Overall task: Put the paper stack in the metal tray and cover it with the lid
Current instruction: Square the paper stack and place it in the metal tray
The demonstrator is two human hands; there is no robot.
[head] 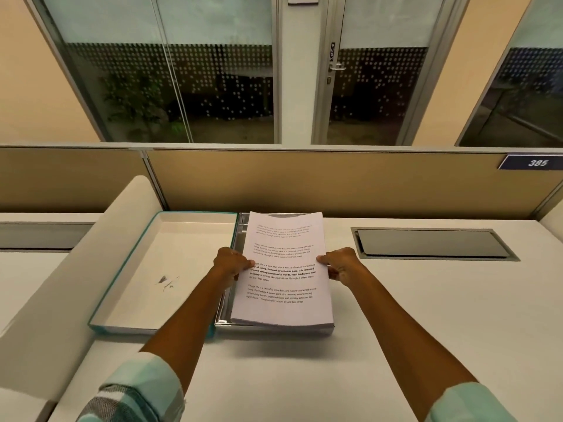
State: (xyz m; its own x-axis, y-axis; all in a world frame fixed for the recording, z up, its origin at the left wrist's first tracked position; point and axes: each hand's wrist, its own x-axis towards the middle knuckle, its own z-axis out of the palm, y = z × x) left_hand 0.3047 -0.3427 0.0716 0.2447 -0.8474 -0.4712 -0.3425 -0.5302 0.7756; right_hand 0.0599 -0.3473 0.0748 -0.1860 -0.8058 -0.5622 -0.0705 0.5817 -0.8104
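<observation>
A thick white paper stack (pixel 283 269) with printed text on its top sheet is held over the metal tray (pixel 240 236), which shows only along its left side and front edge. My left hand (pixel 231 264) grips the stack's left edge and my right hand (pixel 339 264) grips its right edge. Whether the stack rests in the tray or hovers just above it is unclear. The lid (pixel 161 269), white inside with a teal rim, lies upturned on the desk directly left of the tray, touching it.
A white desk (pixel 426 315) carries everything. A grey cable hatch (pixel 432 243) is sunk into it at the right. A beige partition (pixel 335 181) runs along the back, and a cream divider (pixel 61 284) slants at the left.
</observation>
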